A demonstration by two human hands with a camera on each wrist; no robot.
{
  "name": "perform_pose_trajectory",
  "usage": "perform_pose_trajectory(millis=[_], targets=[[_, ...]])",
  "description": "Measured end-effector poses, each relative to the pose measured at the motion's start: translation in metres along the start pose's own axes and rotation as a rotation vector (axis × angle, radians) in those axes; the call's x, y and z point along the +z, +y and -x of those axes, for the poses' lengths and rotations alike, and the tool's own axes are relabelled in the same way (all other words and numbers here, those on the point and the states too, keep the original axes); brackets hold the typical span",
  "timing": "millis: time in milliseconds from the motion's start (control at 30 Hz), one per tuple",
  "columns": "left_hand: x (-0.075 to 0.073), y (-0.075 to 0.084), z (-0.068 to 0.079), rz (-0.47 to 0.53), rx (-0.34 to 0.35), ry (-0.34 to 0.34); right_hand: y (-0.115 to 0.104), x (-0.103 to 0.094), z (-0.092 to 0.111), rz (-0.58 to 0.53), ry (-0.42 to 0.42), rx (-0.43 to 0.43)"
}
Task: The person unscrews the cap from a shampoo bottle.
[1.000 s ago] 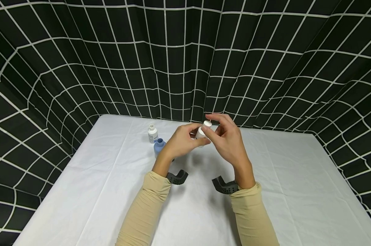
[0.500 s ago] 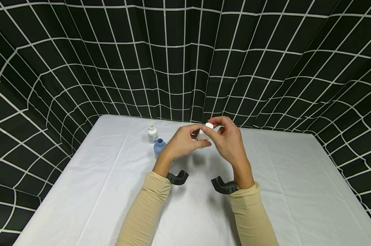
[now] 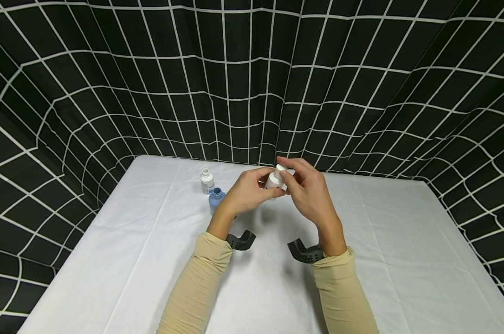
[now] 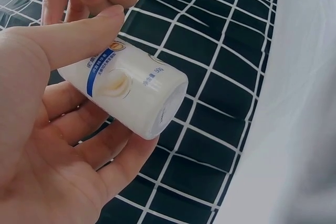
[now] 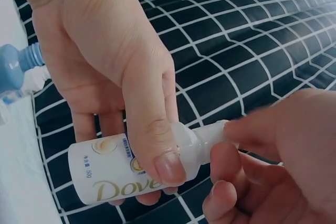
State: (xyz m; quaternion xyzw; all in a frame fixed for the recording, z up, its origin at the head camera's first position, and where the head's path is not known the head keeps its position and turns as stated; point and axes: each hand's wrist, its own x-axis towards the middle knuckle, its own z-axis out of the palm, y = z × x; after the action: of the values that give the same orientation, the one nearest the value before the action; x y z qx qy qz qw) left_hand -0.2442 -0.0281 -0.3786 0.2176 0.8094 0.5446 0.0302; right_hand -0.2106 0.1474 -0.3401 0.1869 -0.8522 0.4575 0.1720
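Observation:
My left hand point(image 3: 247, 191) grips a small white Dove bottle point(image 5: 107, 174), its thumb across the label and its fingers behind. In the left wrist view the white bottle point(image 4: 139, 90) lies tilted with its base toward the lower right. My right hand point(image 3: 309, 191) pinches the white cap point(image 5: 211, 137) at the bottle's neck between thumb and fingertips. Part of the cap is hidden by those fingers, so how firmly it sits I cannot tell. Both hands are raised over the far part of the table.
To the left of my left hand stand a blue bottle point(image 3: 216, 201) with an uncovered mouth and, behind it, a white bottle point(image 3: 207, 183), also uncapped. A white cloth covers the table point(image 3: 402, 260). Black curtain point(image 3: 252, 83) with white grid lines surrounds its back and sides.
My right fingers have shifted around the cap, dipping and then rising slightly. The bottle tilted a little and came back. My left hand stays nearly still.

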Motion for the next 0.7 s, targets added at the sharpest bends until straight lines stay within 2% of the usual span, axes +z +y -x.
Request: perform_pose_trajectory(millis=[167,333,567,700], targets=[[0.0001,-0.0002,-0.0001,-0.012,-0.010,0.007,0.0000,0.0005,-0.0009,0.037,0.046,0.030],[0.0005,0.0005,-0.0002,-0.063,0.025,0.025,0.0020,0.0025,-0.0024,0.061,0.094,0.059],[0.0018,-0.0001,-0.0007,-0.051,0.030,0.026,0.0045,0.0040,-0.0025,0.068,0.094,0.091],[0.0020,0.0000,-0.0009,-0.063,0.034,0.029,0.0036,0.0043,-0.0030,0.077,0.088,0.080]])
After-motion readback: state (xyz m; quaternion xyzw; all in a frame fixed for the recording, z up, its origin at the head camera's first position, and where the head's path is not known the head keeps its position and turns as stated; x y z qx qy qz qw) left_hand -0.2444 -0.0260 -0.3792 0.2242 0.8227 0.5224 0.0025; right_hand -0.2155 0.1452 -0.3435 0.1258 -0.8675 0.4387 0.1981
